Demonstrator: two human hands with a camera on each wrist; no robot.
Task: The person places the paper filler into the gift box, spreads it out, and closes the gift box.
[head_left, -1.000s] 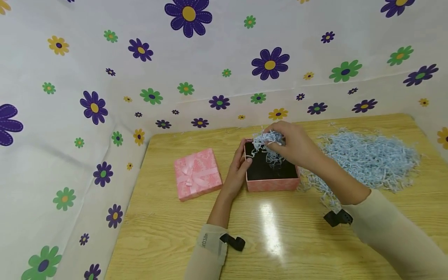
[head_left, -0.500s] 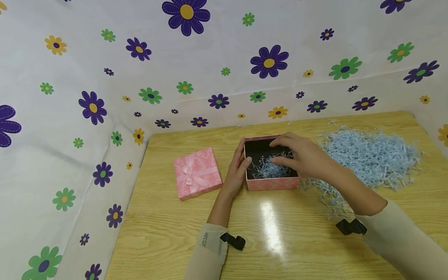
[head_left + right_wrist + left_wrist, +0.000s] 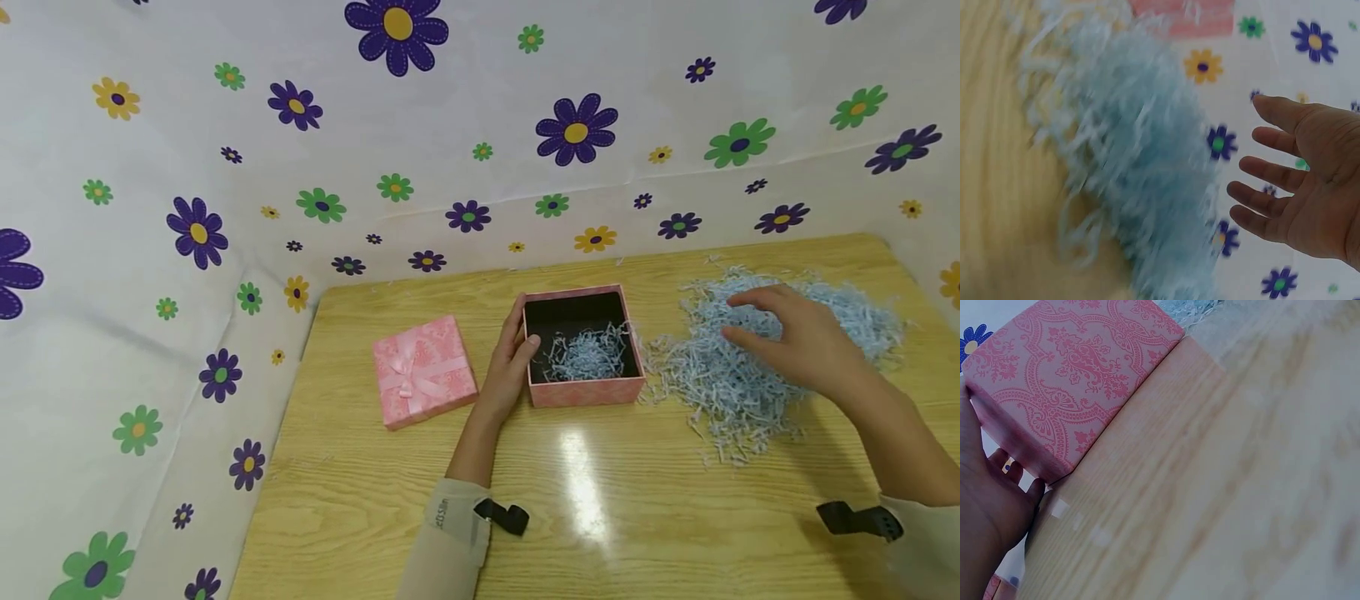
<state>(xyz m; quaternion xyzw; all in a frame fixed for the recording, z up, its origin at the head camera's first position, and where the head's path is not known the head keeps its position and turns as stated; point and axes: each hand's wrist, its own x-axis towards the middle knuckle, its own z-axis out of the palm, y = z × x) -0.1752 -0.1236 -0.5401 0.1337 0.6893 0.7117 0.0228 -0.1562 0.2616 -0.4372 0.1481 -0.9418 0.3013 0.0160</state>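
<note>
My left hand [image 3: 507, 375] grips the left wall of an uncovered pink gift box [image 3: 587, 393], its thumb at the rim and its fingers along the outside. The left wrist view shows the patterned side of the box [image 3: 1085, 369] with the hand [image 3: 991, 500] against it. Inside the black interior lies a small clump of light-blue shredded paper [image 3: 588, 354]. To the right, my right hand [image 3: 806, 342] hovers over a large heap of shredded paper [image 3: 738, 392], holding nothing. Its fingers are spread apart in the right wrist view, where the hand [image 3: 1316, 181] shows palm and fingertips.
The pink box lid [image 3: 423, 372] with a ribbon bow lies left of my left hand. Everything stands on a wooden table [image 3: 360, 500]. A white sheet with printed flowers [image 3: 435, 150] rises behind and at the sides. Stray paper strips lie beside the box.
My right hand has let go of the clump of shredded paper inside the box, then moved right to above the heap. My left hand has stayed on the box.
</note>
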